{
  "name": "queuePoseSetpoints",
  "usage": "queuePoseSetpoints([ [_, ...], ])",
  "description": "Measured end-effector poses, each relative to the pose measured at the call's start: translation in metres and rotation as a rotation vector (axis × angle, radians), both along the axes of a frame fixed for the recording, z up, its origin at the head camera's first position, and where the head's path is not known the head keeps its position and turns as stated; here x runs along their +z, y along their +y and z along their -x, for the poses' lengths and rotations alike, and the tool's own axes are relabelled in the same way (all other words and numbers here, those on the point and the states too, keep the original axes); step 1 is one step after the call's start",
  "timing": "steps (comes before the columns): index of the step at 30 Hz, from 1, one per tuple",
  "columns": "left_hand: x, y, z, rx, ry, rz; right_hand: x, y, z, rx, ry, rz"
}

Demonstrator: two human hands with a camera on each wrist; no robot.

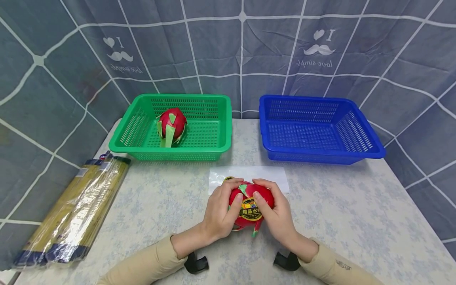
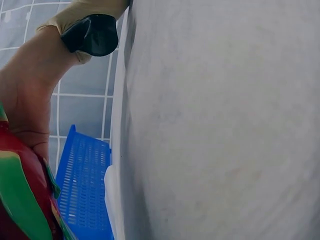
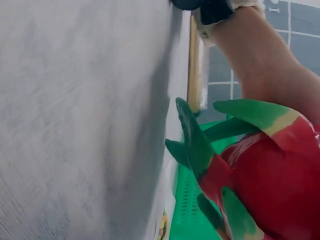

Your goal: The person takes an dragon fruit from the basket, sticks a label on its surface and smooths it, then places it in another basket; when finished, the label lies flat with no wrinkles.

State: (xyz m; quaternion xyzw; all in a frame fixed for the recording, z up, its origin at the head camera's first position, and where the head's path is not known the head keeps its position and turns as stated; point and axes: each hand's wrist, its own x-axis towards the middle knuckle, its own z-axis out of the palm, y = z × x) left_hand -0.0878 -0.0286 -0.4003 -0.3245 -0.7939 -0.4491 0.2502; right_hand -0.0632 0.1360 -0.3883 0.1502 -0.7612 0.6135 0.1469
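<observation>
Both hands hold a red dragon fruit (image 1: 261, 193) between them, just above the table's middle. My left hand (image 1: 219, 211) grips its left side and my right hand (image 1: 279, 215) its right side. The thumbs lie at the two edges of a round black and gold label (image 1: 250, 210) on the peel, and the fingers wrap over the far side. In the right wrist view the fruit's green-tipped scales (image 3: 245, 215) stick out. The left wrist view shows only part of the fruit (image 2: 30, 185). A white sheet (image 1: 272, 174) lies behind the hands, with a round label partly hidden on it.
At the back left a green basket (image 1: 171, 150) holds another dragon fruit (image 1: 174, 122). A blue basket (image 1: 324, 154) stands at the back right. Long clear packets of yellowish sticks (image 1: 78, 206) lie along the left edge. A grey curtain (image 1: 221, 47) hangs behind the table.
</observation>
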Motion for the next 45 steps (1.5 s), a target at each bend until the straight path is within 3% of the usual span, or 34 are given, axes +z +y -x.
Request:
queuePoseSetpoints([
  [4, 0.0, 0.0, -0.001, 0.001, -0.024, 0.013, 0.002, 0.001, 0.001, 0.001, -0.034, 0.012],
  [11, 0.004, 0.001, -0.004, -0.014, -0.185, 0.096, 0.001, 0.007, 0.006, 0.001, -0.118, 0.049],
  [18, 0.006, -0.002, 0.001, -0.082, -0.15, 0.092, 0.003, 0.012, 0.009, 0.046, -0.117, -0.003],
  [22, 0.006, -0.004, 0.003, -0.101, -0.171, 0.038, 0.004, 0.014, 0.009, 0.09, -0.117, -0.095],
  [27, 0.007, -0.006, 0.005, -0.123, -0.201, -0.005, 0.005, 0.017, 0.009, 0.141, -0.127, -0.137],
  [35, 0.017, -0.008, 0.006, -0.126, -0.471, 0.049, 0.009, 0.019, 0.01, 0.114, -0.075, -0.259],
  [39, 0.022, -0.011, 0.008, -0.173, -0.56, 0.059, 0.009, 0.019, 0.011, 0.08, -0.067, -0.295],
  [42, 0.024, -0.015, 0.011, -0.258, -0.622, 0.028, 0.009, 0.022, 0.012, 0.144, -0.088, -0.295],
  [45, 0.025, -0.019, 0.015, -0.338, -0.649, 0.004, 0.012, 0.027, 0.014, 0.261, -0.15, -0.281],
])
